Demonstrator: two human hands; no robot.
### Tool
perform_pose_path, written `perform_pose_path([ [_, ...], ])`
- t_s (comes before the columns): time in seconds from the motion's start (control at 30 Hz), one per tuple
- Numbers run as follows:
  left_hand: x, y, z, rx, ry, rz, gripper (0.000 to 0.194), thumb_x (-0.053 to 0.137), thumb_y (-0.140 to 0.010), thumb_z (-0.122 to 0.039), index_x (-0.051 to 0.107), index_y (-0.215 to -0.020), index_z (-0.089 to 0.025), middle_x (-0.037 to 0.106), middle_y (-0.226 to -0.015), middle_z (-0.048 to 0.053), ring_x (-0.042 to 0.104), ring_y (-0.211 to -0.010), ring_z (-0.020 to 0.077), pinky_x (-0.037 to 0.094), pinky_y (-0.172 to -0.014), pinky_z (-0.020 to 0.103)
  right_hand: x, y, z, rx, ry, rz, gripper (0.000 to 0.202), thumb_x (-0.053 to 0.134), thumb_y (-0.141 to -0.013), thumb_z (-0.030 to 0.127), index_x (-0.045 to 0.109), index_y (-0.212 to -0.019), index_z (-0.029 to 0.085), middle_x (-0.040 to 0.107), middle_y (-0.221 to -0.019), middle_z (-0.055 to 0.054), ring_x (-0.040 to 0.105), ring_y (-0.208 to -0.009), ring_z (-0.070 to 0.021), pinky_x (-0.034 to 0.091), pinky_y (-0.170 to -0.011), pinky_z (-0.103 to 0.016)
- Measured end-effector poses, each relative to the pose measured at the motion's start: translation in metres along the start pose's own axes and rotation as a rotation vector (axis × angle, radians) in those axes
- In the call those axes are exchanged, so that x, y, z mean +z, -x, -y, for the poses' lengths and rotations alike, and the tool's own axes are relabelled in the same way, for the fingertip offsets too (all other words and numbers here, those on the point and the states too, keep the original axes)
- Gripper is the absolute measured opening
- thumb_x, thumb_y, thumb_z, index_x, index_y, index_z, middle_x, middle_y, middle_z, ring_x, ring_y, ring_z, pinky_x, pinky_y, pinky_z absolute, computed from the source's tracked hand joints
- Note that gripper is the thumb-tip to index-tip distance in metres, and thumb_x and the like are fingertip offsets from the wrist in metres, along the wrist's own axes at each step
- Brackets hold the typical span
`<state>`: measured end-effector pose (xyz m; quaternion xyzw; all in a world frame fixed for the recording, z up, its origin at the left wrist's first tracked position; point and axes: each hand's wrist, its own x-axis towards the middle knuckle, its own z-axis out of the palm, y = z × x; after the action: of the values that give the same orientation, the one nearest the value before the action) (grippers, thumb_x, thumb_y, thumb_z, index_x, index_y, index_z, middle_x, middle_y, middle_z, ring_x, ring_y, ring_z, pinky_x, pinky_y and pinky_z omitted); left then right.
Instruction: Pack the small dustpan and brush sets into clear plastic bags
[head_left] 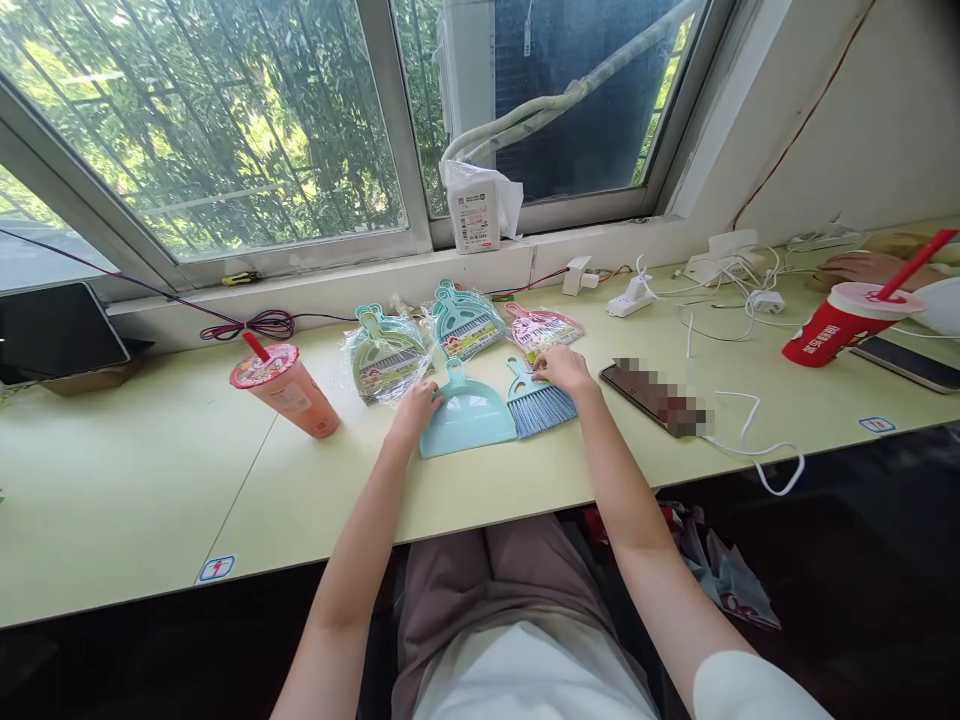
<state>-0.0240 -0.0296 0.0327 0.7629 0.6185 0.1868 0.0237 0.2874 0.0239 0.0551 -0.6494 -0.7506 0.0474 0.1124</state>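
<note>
A light teal dustpan point(466, 418) lies flat on the table in front of me. My left hand point(414, 412) has closed fingers at its left edge. Just right of it, against the pan's side, rests a small hand brush point(541, 410) with blue-grey bristles and a teal handle. My right hand point(564, 370) is closed on the brush's upper right part, its fingertips partly hidden. Behind the pan are a wrapped green dustpan set point(386, 362), a wrapped teal dustpan set point(463, 322) and a pink dustpan set point(544, 328) with printed labels.
An orange drink cup point(296, 395) stands left, near a tablet point(56, 335). On the right are a phone point(652, 398), white cables point(750, 445), a power strip point(630, 298) and a red cup point(832, 330). Another person's hand point(862, 268) rests at the far right.
</note>
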Motion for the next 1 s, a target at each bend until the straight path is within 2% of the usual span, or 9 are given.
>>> perform_pose_path([
  [0.2, 0.001, -0.003, 0.004, -0.022, 0.244, -0.015, 0.013, 0.051, -0.083, -0.030, 0.057, -0.075, -0.021, 0.058, -0.069, 0.004, 0.053, -0.068, 0.0193, 0.038, -0.062, 0.029, 0.005, 0.000, 0.003, -0.049, 0.014, 0.018, 0.012, 0.075, -0.076, 0.026, 0.073, -0.087, 0.023, 0.066, -0.105, -0.007, 0.056, -0.102, -0.0235, 0.044, -0.076, -0.029],
  [0.4, -0.008, -0.005, -0.001, -0.160, 0.620, -0.161, 0.024, 0.047, -0.085, -0.040, 0.059, -0.094, -0.022, 0.050, -0.058, -0.003, 0.044, -0.055, 0.0136, 0.032, -0.054, 0.024, 0.002, -0.001, 0.002, -0.114, -0.088, -0.050, 0.011, 0.074, -0.076, 0.020, 0.071, -0.087, 0.022, 0.067, -0.104, -0.006, 0.056, -0.105, -0.0231, 0.043, -0.084, -0.031],
  [0.5, -0.012, -0.006, -0.002, -0.177, 0.729, -0.273, 0.025, 0.049, -0.084, -0.042, 0.061, -0.090, -0.021, 0.056, -0.067, 0.000, 0.050, -0.065, 0.0151, 0.036, -0.059, 0.024, -0.003, -0.001, 0.005, -0.145, -0.389, -0.055, 0.014, 0.068, -0.078, 0.019, 0.069, -0.091, 0.021, 0.069, -0.099, -0.005, 0.061, -0.095, -0.0190, 0.044, -0.083, -0.029],
  [0.63, -0.019, -0.006, 0.004, -0.217, 0.727, -0.423, 0.033, 0.043, -0.088, -0.043, 0.054, -0.068, -0.020, 0.052, -0.064, 0.002, 0.049, -0.066, 0.0165, 0.037, -0.061, 0.026, -0.016, 0.006, 0.005, -0.242, -0.938, 0.180, 0.025, 0.071, -0.071, 0.032, 0.069, -0.089, 0.015, 0.069, -0.085, -0.005, 0.061, -0.073, -0.0153, 0.047, -0.068, -0.027],
  [0.7, -0.023, -0.005, 0.007, -0.254, 0.659, -0.519, 0.031, 0.041, -0.090, -0.041, 0.057, -0.072, -0.020, 0.056, -0.069, 0.004, 0.052, -0.071, 0.0186, 0.039, -0.065, 0.028, -0.023, 0.011, 0.004, -0.299, -1.094, 0.299, 0.033, 0.076, -0.063, 0.038, 0.071, -0.086, 0.014, 0.069, -0.080, -0.005, 0.061, -0.068, -0.0149, 0.047, -0.065, -0.027],
  [0.77, -0.026, -0.003, 0.007, -0.261, 0.583, -0.594, 0.027, 0.040, -0.090, -0.037, 0.061, -0.085, -0.020, 0.062, -0.081, 0.006, 0.056, -0.081, 0.0214, 0.041, -0.071, 0.029, -0.028, 0.014, 0.008, -0.336, -1.181, 0.341, 0.036, 0.080, -0.058, 0.039, 0.072, -0.084, 0.015, 0.068, -0.076, -0.004, 0.061, -0.067, -0.0150, 0.047, -0.065, -0.027],
  [0.87, -0.027, 0.001, -0.001, -0.183, 0.532, -0.548, 0.028, 0.042, -0.090, -0.037, 0.062, -0.100, -0.020, 0.066, -0.089, 0.007, 0.059, -0.085, 0.0215, 0.043, -0.076, 0.030, -0.028, 0.017, 0.029, -0.333, -1.296, 0.178, 0.036, 0.080, -0.058, 0.043, 0.071, -0.082, 0.017, 0.066, -0.070, -0.002, 0.061, -0.067, -0.0152, 0.048, -0.067, -0.028],
  [0.97, -0.023, 0.005, -0.017, -0.063, 0.561, -0.370, 0.032, 0.042, -0.091, -0.042, 0.064, -0.099, -0.019, 0.066, -0.085, 0.005, 0.059, -0.079, 0.0201, 0.043, -0.073, 0.029, -0.017, 0.019, 0.065, -0.276, -1.317, -0.127, 0.037, 0.073, -0.067, 0.051, 0.069, -0.085, 0.019, 0.065, -0.070, -0.002, 0.060, -0.064, -0.0153, 0.049, -0.066, -0.030],
  [1.0, -0.020, 0.006, -0.022, -0.012, 0.576, -0.309, 0.034, 0.041, -0.092, -0.043, 0.064, -0.098, -0.019, 0.067, -0.086, 0.005, 0.060, -0.080, 0.0201, 0.043, -0.074, 0.029, -0.011, 0.020, 0.076, -0.278, -1.251, -0.175, 0.036, 0.071, -0.070, 0.051, 0.068, -0.087, 0.019, 0.066, -0.074, -0.003, 0.059, -0.064, -0.0158, 0.049, -0.065, -0.031],
])
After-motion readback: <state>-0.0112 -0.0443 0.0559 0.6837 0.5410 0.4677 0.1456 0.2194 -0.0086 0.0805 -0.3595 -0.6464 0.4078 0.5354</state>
